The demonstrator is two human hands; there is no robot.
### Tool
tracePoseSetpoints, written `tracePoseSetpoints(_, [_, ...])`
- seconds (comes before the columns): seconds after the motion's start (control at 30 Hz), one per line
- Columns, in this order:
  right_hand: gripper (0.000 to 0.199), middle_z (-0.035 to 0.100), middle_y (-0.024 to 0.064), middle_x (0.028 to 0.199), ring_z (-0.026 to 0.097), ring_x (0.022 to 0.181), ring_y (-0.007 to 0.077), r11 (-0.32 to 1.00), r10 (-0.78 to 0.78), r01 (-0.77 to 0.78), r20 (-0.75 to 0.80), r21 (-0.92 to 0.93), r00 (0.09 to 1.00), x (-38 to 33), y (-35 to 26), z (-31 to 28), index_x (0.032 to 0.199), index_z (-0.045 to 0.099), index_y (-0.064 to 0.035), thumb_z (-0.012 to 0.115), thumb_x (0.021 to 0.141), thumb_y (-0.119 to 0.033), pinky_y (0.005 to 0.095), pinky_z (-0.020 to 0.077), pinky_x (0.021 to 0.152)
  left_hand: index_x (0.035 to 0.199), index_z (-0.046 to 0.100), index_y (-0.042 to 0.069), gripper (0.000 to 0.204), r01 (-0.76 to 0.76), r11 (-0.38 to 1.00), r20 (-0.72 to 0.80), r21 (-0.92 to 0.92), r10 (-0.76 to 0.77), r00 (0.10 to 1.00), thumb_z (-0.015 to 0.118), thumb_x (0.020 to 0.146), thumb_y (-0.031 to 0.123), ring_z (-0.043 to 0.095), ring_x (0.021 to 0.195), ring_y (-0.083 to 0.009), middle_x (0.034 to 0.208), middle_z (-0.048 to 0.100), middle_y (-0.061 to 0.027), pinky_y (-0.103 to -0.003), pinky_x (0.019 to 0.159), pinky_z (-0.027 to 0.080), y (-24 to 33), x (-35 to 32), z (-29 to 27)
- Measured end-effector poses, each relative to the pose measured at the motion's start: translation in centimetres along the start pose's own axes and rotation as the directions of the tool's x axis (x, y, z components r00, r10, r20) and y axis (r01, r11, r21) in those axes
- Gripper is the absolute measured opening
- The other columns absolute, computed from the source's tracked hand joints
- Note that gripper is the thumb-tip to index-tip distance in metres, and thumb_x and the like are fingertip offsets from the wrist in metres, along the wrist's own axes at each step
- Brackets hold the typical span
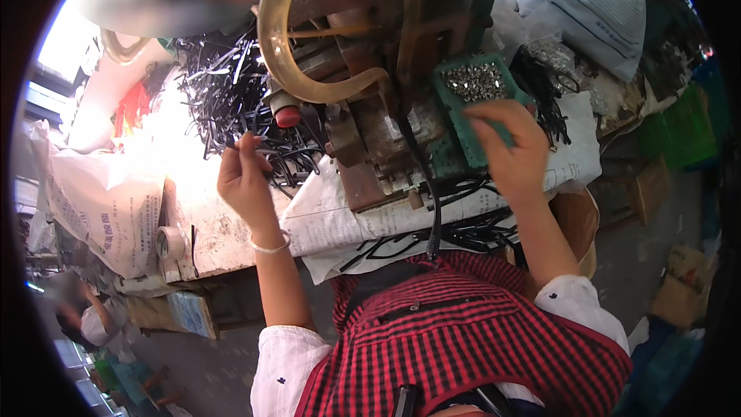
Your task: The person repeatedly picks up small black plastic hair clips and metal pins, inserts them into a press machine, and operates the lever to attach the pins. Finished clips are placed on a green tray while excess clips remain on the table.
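Note:
My left hand (245, 179) is raised at the edge of a heap of thin black curved strips (220, 85) that look like eyeglass temples. Its thumb and fingers pinch a black strip, partly lost against the heap. Over the right part of a green tray (465, 139) is my right hand (515, 150), fingers drawn together and slightly blurred; whatever lies between them is too small to make out. Small shiny metal parts (472, 81) fill the tray's far end. Between my hands stands a metal bench machine (367, 135), with one long black strip (434, 208) hanging from its front towards my apron.
A thick yellowish hose (274, 38) loops over the machine, near a red knob (288, 116). More black strips (463, 228) lie on white sacking at the table's front. A tape roll (170, 243) sits at left; plastic bags (590, 8) are back right. Another person (100, 316) is far left.

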State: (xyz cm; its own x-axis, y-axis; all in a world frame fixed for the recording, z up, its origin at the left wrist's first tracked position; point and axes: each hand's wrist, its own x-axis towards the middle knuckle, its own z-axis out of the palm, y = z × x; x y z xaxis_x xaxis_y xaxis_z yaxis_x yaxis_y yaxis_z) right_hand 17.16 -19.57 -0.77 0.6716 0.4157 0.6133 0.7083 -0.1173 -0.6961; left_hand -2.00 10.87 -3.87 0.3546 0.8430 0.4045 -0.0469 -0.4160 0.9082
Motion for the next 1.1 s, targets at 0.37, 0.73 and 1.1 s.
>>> tracePoseSetpoints(0.37, [0.042, 0.072, 0.0073, 0.106, 0.068, 0.097, 0.0124, 0.745, 0.28, -0.242, 0.038, 0.622, 0.959, 1.4, -2.1, 7.0, 0.127, 0.059, 0.0008, 0.075, 0.088, 0.001, 0.0257, 0.0524, 0.087, 0.113, 0.065, -0.006, 0.012, -0.201, 0.967, -0.02, -0.157, 0.201, 0.979, 0.059, 0.104, -0.001, 0.07, 0.089, -0.0137, 0.106, 0.075, -0.0164, -0.025, 0.072, 0.058, 3.1, -4.6, 2.5])
tracePoseSetpoints(0.73, [0.051, 0.069, 0.0119, 0.127, 0.062, 0.123, 0.015, 0.75, 0.233, -0.429, 0.405, 0.504, 0.884, 3.0, -3.5, 1.4, 0.143, 0.053, 0.002, 0.065, 0.093, 0.002, 0.0296, 0.047, 0.105, 0.093, 0.072, 0.005, 0.021, -0.935, 0.352, 0.458, -0.043, 0.839, 0.294, 0.086, 0.079, 0.012, 0.06, 0.059, -0.013, 0.102, 0.074, -0.0105, -0.026, 0.051, 0.048, 9.9, -7.2, 8.7])
tracePoseSetpoints(1.1, [0.016, 0.072, 0.011, 0.1, 0.069, 0.095, 0.0295, 0.873, 0.291, -0.235, 0.07, -0.427, 0.954, -2.9, 8.6, -1.7, 0.093, 0.074, -0.0053, 0.078, 0.079, -0.011, 0.038, 0.0532, 0.086, 0.096, 0.071, 0.007, 0.023, -0.93, 0.359, 0.418, -0.081, 0.859, 0.296, 0.086, 0.08, 0.01, 0.058, 0.056, -0.0117, 0.098, 0.075, -0.0078, -0.027, 0.048, 0.044, 9.3, -6.7, 9.7])
